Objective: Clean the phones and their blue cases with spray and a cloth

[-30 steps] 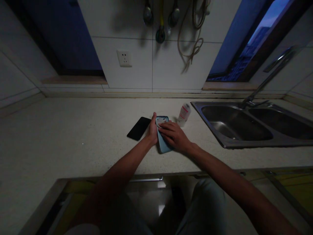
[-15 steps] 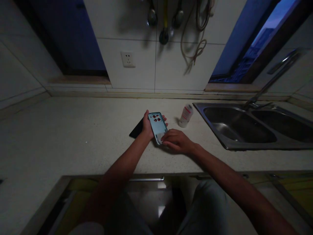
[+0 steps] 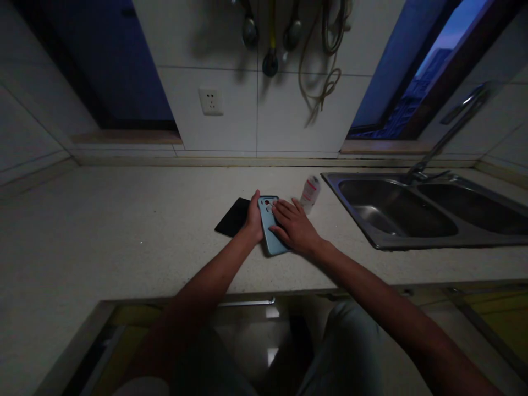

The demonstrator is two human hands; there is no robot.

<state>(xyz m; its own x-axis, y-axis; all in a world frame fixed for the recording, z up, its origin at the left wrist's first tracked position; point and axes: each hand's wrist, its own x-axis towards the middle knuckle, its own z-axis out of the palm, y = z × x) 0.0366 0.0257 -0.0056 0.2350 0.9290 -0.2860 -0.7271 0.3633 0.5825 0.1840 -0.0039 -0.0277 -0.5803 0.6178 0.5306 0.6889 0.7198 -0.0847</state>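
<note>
My left hand is wrapped round the left edge of a light blue phone case, whose inner side faces up and whose camera holes are at the far end. My right hand lies across the case, fingers pressed on its upper part near the holes. A small white piece, which looks like a tissue, shows at those fingertips; most of it is hidden. Beside my left hand, a flat black phone rests on the counter. A translucent bottle with red print stands just beyond my right hand.
The pale counter runs along a tiled wall with a power socket. A steel double sink with a tap is set in at the right. Pipe fittings and a cord hang above.
My right hand has moved from the near end of the case up to the camera holes, the white piece with it. More of the black phone shows; the whole view has shifted slightly.
</note>
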